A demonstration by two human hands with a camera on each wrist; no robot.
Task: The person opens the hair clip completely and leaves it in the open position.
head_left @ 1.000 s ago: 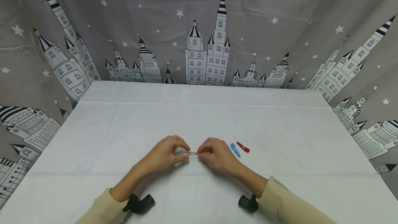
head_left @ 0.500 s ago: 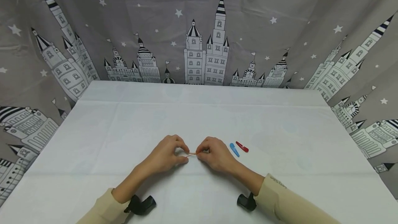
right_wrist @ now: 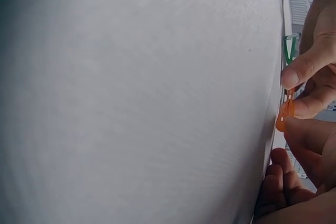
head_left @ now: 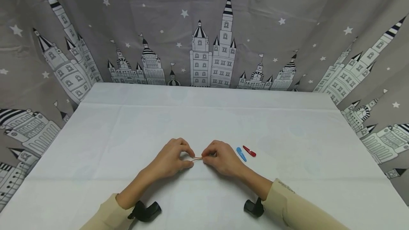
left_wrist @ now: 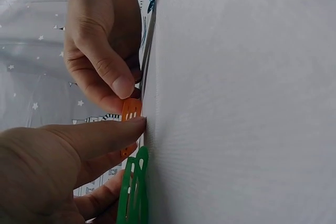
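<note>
Both hands work on one small orange snap hair clip (head_left: 198,158) low over the white table. My left hand (head_left: 170,157) holds its left part, thumb on one side and forefinger on the other. The right hand (head_left: 222,157) pinches the opposite end of the clip between thumb and fingertips. In the right wrist view the orange clip (right_wrist: 282,124) looks spread, its rounded end by the right fingertips. A green snap hair clip (left_wrist: 134,190), also spread, shows below the left thumb in the left wrist view. The left hand hides that green clip in the head view.
A blue hair clip (head_left: 241,154) and a red hair clip (head_left: 249,151) lie side by side, just right of the right hand. The white cloth-covered table (head_left: 204,123) ends at a grey castle-print curtain (head_left: 153,17). Black wrist cameras (head_left: 145,211) hang beneath both forearms.
The left thumb and forefinger have shifted slightly on the orange clip, and the pale-green bit seen by the left hand a second ago no longer shows. Both hands otherwise keep their places.
</note>
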